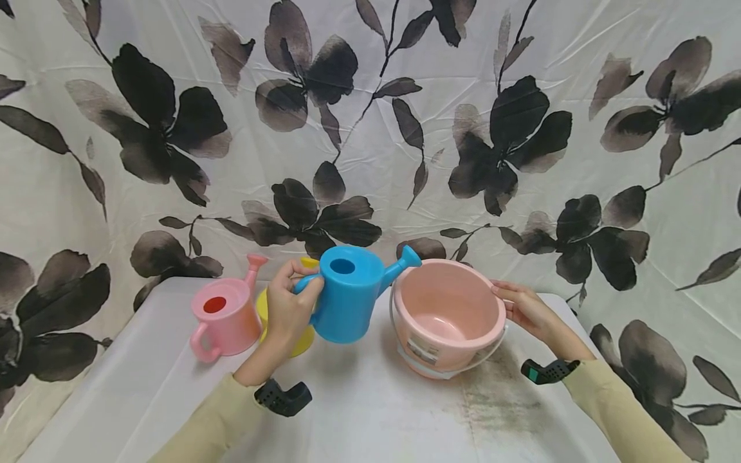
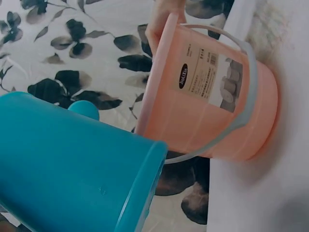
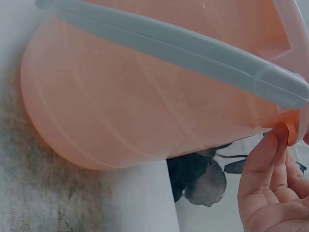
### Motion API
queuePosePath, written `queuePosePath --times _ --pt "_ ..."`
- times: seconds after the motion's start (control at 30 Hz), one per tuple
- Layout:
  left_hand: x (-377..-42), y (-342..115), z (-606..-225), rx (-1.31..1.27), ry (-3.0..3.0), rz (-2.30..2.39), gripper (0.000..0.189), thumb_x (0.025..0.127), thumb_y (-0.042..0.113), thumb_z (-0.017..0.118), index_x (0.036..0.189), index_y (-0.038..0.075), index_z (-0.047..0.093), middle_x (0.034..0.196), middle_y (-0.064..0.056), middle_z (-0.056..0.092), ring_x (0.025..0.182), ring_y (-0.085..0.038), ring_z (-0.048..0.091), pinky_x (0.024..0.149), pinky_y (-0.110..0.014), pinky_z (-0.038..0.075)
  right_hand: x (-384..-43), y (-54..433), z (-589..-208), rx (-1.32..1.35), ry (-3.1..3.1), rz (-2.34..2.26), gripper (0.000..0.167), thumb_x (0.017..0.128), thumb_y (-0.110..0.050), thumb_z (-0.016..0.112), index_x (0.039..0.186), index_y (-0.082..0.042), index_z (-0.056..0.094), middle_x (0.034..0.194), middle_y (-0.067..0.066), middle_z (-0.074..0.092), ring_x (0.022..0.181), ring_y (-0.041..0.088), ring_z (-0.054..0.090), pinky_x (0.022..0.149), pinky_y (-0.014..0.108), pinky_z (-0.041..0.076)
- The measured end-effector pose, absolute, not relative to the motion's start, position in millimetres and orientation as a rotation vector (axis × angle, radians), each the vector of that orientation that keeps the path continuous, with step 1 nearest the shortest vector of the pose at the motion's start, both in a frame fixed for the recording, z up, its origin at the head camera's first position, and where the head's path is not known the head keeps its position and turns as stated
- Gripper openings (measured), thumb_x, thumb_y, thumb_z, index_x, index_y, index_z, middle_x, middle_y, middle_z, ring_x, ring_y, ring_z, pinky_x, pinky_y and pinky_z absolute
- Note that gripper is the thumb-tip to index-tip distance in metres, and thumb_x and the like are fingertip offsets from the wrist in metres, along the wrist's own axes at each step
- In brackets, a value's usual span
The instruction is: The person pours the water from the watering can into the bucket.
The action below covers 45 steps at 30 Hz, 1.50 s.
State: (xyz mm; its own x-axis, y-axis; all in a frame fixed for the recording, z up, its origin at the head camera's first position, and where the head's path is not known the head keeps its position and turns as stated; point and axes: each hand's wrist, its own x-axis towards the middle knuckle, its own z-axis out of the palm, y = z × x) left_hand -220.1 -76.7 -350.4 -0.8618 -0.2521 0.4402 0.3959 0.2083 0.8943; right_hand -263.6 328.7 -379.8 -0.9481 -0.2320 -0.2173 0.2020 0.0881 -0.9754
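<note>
A blue toy watering can point(image 1: 348, 302) is held up off the table by my left hand point(image 1: 292, 308), whose fingers curl round its handle. Its spout reaches right, with the sprinkler head over the left rim of a pink bucket point(image 1: 431, 341). In the left wrist view the watering can point(image 2: 77, 164) fills the lower left, beside the bucket point(image 2: 203, 106). My right hand point(image 1: 529, 312) pinches the bucket's right rim; the right wrist view shows its fingertips point(image 3: 277, 140) at the rim's underside. The bucket stands upright, and its inside looks bare.
A pink watering can point(image 1: 234, 321) stands on the left of the white table point(image 1: 359, 411). Behind my left hand a yellow one point(image 1: 302, 344) is mostly hidden. The bucket's pale handle point(image 1: 471, 363) hangs down in front. A floral cloth point(image 1: 370, 128) rises behind the table.
</note>
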Motion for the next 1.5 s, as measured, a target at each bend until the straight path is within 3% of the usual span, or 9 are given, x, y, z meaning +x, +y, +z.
queuePosePath --times 0.3,0.53,0.73,0.93,1.5 --pt "-226 -74 -343 -0.161 -2.024 -1.715 0.006 0.085 0.002 0.057 0.088 -0.002 0.057 0.048 0.009 0.047 0.042 -0.01 0.042 0.047 -0.02 0.035 -264 329 -381 -0.047 2.054 -1.939 0.067 0.102 -0.02 0.045 0.148 0.012 0.009 0.101 -0.018 0.06 0.092 -0.004 0.061 0.08 0.015 0.052" --pt "-233 -70 -338 -0.23 -2.059 -1.702 0.005 0.083 0.004 0.058 0.086 0.001 0.056 0.049 0.003 0.045 0.044 -0.014 0.041 0.048 -0.021 0.035 -261 331 -380 -0.13 2.075 -1.928 0.065 0.103 -0.02 0.043 0.148 0.013 0.01 0.107 -0.018 0.058 0.097 -0.003 0.061 0.083 0.015 0.051" --pt "-236 -67 -333 -0.217 -2.129 -1.667 0.007 0.083 0.009 0.062 0.084 0.004 0.057 0.061 -0.009 0.056 0.052 -0.02 0.046 0.055 -0.024 0.042 -262 331 -381 -0.145 2.163 -1.849 0.065 0.103 -0.024 0.044 0.148 0.011 0.015 0.118 -0.01 0.053 0.1 -0.006 0.06 0.086 0.015 0.05" --pt "-240 -66 -331 -0.237 -2.17 -1.639 0.009 0.084 0.009 0.062 0.085 0.003 0.057 0.082 -0.016 0.065 0.062 -0.019 0.051 0.064 -0.027 0.047 -266 330 -380 -0.085 2.15 -1.86 0.063 0.102 -0.021 0.044 0.147 0.013 0.015 0.104 -0.018 0.059 0.095 -0.007 0.061 0.083 0.014 0.051" --pt "-248 -58 -326 -0.318 -2.195 -1.609 0.007 0.085 0.007 0.062 0.085 0.001 0.059 0.075 -0.019 0.065 0.063 -0.019 0.055 0.065 -0.029 0.048 -266 330 -379 -0.063 2.126 -1.873 0.063 0.103 -0.019 0.043 0.146 0.014 0.013 0.099 -0.02 0.061 0.091 -0.007 0.062 0.08 0.013 0.051"
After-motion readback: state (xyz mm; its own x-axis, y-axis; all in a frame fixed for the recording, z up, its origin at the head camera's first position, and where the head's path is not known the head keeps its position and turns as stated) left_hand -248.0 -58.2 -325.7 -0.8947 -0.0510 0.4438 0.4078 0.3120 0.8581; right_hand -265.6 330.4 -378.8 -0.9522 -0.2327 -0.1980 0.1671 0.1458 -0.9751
